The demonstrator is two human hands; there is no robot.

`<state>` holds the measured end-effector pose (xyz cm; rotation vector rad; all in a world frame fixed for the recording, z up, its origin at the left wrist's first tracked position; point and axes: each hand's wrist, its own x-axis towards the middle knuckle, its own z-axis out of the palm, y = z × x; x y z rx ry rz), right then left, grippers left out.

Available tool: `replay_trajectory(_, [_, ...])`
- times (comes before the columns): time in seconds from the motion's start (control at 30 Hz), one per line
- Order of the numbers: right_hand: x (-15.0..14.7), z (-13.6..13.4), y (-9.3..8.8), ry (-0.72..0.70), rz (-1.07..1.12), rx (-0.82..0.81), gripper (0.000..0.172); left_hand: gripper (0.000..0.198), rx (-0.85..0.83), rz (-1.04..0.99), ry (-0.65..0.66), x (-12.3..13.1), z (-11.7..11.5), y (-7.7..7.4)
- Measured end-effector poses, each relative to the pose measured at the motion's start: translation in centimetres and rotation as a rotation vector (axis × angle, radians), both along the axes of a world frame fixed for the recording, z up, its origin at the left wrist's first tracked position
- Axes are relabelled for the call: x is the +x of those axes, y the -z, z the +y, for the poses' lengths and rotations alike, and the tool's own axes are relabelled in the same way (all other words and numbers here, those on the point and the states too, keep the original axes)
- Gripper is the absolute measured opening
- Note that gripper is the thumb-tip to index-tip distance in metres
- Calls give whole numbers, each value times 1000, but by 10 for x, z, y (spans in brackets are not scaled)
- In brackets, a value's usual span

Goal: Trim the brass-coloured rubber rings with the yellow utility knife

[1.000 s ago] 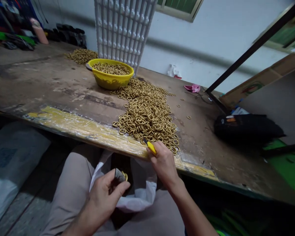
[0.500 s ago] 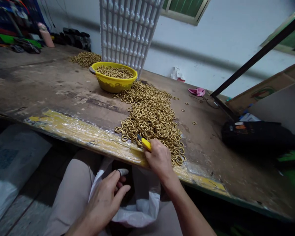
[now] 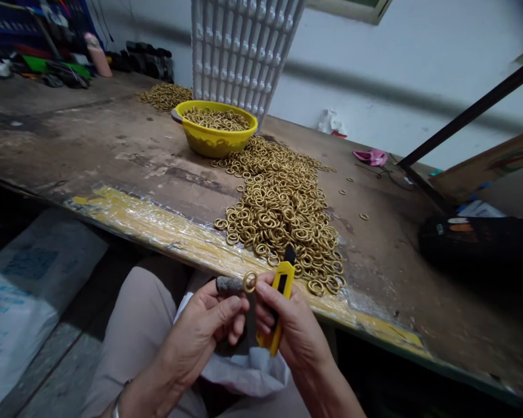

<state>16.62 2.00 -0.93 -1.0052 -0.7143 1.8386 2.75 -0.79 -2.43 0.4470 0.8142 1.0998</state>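
Note:
My right hand (image 3: 287,316) holds a yellow utility knife (image 3: 282,284), its dark blade end pointing up, and pinches a single gold ring (image 3: 250,282) between thumb and index finger. My left hand (image 3: 209,319) is beside it, with a grey cover (image 3: 230,285) on its index finger; that covered fingertip touches the ring's left side, and the other fingers are curled. Just beyond both hands, a pile of gold rings (image 3: 283,203) spreads over the table (image 3: 135,151). Below them a white bag (image 3: 248,371) hangs open over the lap.
A yellow basin (image 3: 220,143) full of rings stands behind the pile, before a ribbed translucent panel (image 3: 244,58). A smaller ring heap (image 3: 163,96) lies back left. At right are a pink item (image 3: 371,157), a dark bar (image 3: 470,110) and a black bag (image 3: 475,244).
My right hand has come back from the pile's edge with a ring and the knife, now turned upright. My left hand has moved up and right to meet it. The view has shifted slightly.

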Motion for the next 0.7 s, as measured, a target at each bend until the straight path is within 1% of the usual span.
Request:
replay_trajectory(0.1, [-7, -8, 6, -15, 52, -64, 31, 24, 9, 4, 21, -2, -4, -1])
replay_trajectory(0.2, [-13, -15, 12, -21, 97, -93, 32, 19, 26, 7, 48, -2, -6, -5])
replay_trajectory(0.27, [-15, -19, 14, -18, 91, -86, 33, 18, 28, 8, 52, -3, -8, -8])
replay_trajectory(0.33, [-13, -21, 13, -41, 27, -56, 32, 18, 26, 8, 61, -3, -10, -11])
replay_trajectory(0.4, [-7, -23, 8, -94, -139, 46, 31, 21, 32, 22, 74, -3, -13, -15])
replay_trajectory(0.43, [-3, -23, 5, -122, -273, 144, 31, 22, 41, 38, 73, -4, -14, -17])
replay_trajectory(0.5, [8, -25, -3, -170, -609, 411, 24, 25, 67, 97, 56, -5, -17, -20])
replay_trajectory(0.57, [18, -28, -9, -226, -925, 648, 11, 25, 109, 187, 39, -7, -19, -21])
replay_trajectory(0.6, [22, -30, -11, -254, -1032, 716, 11, 25, 130, 237, 42, -8, -20, -21])
replay_trajectory(0.63, [26, -32, -12, -285, -1117, 760, 15, 24, 152, 292, 51, -9, -21, -20])
replay_trajectory(0.7, [31, -37, -12, -356, -1219, 775, 27, 22, 201, 417, 89, -11, -22, -19])
